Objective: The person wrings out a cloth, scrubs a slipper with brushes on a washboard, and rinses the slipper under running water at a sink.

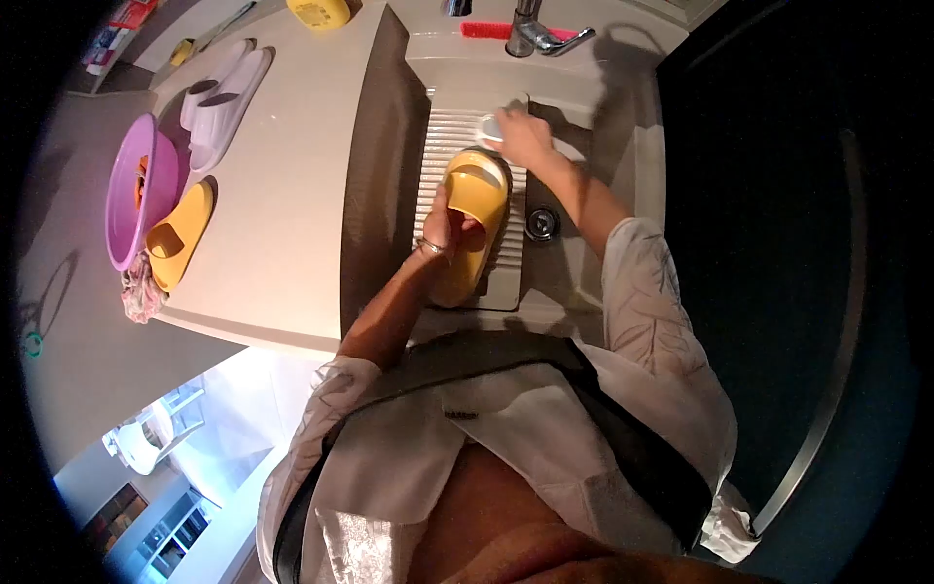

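A yellow slipper (479, 195) is held over the ribbed washboard (443, 136) in the sink (623, 136). My left hand (445, 229) grips it, the thumb along its side and the fingers inside its strap opening. Just beyond the slipper's toe, my right hand (522, 138) is closed round a white brush (491, 127), whose far side my fingers partly hide. The brush is close to the toe; whether they touch cannot be told. The round drain (541, 225) lies right of the slipper.
A faucet (535, 37) and a red brush (484, 30) are at the sink's back. On the left counter (292, 165) are white slippers (226, 107), another yellow slipper (181, 234), a purple basin (136, 195), a crumpled cloth (143, 292) and a yellow container (319, 12).
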Tool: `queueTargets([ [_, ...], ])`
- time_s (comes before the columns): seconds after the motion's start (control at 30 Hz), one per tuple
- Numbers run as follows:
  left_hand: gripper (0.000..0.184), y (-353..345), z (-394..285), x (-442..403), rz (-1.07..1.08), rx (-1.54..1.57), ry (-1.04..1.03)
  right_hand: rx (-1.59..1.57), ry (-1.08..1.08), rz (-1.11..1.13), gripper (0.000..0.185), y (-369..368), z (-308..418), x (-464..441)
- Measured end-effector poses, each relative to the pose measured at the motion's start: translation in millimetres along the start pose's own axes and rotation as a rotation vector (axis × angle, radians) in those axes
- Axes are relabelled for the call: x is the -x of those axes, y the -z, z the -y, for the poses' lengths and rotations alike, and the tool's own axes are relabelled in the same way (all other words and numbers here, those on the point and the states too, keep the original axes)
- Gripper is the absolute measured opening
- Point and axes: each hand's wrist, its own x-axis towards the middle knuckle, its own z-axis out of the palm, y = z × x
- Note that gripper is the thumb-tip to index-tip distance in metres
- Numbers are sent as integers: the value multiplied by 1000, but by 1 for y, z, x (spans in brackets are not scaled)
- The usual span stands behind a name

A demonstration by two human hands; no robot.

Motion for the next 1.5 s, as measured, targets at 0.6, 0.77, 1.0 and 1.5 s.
queueTargets([
  [0.6, 49, -12, 14, -3, -494, -62, -1, 191, 69, -29, 46, -24, 6, -38],
  [0.77, 51, 0, 27, -3, -533, -291, -117, 216, 285, 172, 51, -26, 9, -45],
  [1.0, 56, 42, 54, -19, -609, -658, -90, 109, 233, 198, 50, -27, 58, -9],
  [1.5, 46, -17, 3, 17, -519, -692, -36, -69, 114, 265, 52, 4, 13, 63],
])
